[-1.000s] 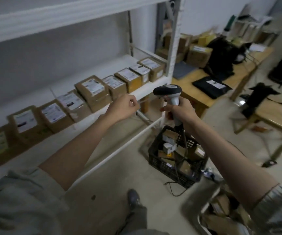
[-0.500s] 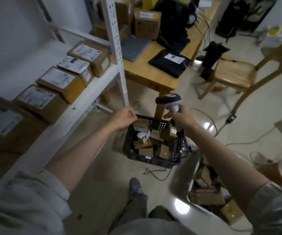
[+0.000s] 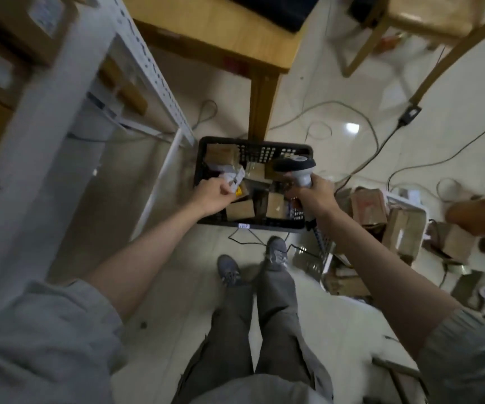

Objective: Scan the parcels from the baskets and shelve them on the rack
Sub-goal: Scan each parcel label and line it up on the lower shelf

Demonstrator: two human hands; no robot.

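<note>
Nearest to me were the grey trouser legs and two grey shoes (image 3: 276, 252) planted on the pale tiled floor (image 3: 159, 287), with both bare forearms reaching forward from rolled grey sleeves. My left hand (image 3: 210, 193) hung over the near left part of the black plastic basket (image 3: 264, 224), its fingers curled; a small white parcel (image 3: 232, 177) lay right at the fingertips, but I could not tell whether the hand gripped it or only touched it. My right hand (image 3: 312, 195) was wrapped tight around the handle of the barcode scanner (image 3: 295, 166), whose dark head pointed left over the basket. Inside the basket lay several small brown cardboard parcels (image 3: 240, 209), loosely jumbled. To the right, a white basket (image 3: 410, 199) held more brown parcels, and further cardboard boxes (image 3: 457, 243) sat on the floor beside it. On my left stood the white metal rack (image 3: 46, 141), its perforated upright (image 3: 153, 74) running down to the floor just beside the black basket; blurred boxes (image 3: 16, 27) sat on its shelf. Beyond the basket stood a wooden surface (image 3: 223, 33) on a square leg, cables (image 3: 361, 123) trailing over the floor, and a wooden chair (image 3: 428, 21) at the far right.
</note>
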